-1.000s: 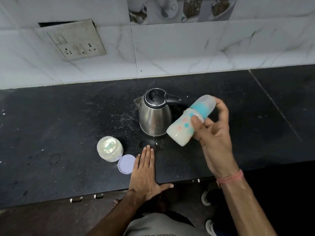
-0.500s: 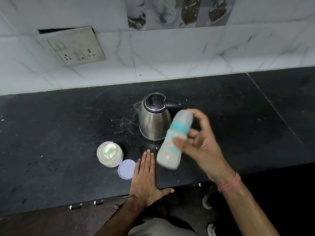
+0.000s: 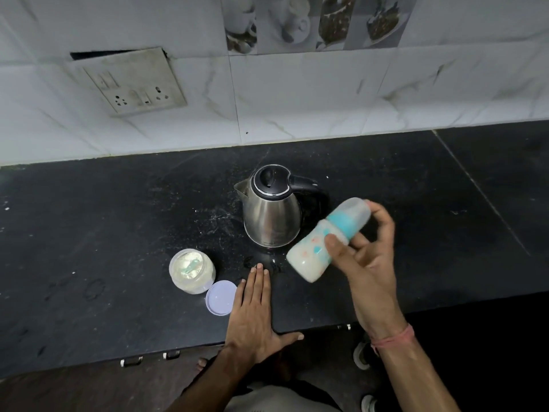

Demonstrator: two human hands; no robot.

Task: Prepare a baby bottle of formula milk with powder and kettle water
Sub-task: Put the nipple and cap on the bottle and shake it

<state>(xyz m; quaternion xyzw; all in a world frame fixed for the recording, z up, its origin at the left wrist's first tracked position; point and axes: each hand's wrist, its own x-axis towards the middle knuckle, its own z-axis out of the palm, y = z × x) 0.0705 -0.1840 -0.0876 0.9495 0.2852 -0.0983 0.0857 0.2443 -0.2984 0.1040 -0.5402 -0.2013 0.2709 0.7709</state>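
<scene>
My right hand (image 3: pixel 368 254) grips a baby bottle (image 3: pixel 323 240) in the air, right of the kettle. The bottle is tilted, base down-left and capped top up-right; it has a teal collar, a clear cap and white milk inside. A steel kettle (image 3: pixel 271 215) with a black lid stands shut on the black counter (image 3: pixel 118 221). The open powder jar (image 3: pixel 191 270) with a scoop inside sits to the left. My left hand (image 3: pixel 255 310) lies flat on the counter near its front edge, fingers together, holding nothing.
The jar's lilac lid (image 3: pixel 221 297) lies beside the jar, touching my left hand's side. Spilled powder and water drops mark the counter around the kettle. A wall socket plate (image 3: pixel 133 84) is on the tiled wall behind. Feet show below the counter edge.
The bottle swung from tilted to nearly upright and lower, then back up to the tilted pose at the right. My left hand stayed flat on the counter.
</scene>
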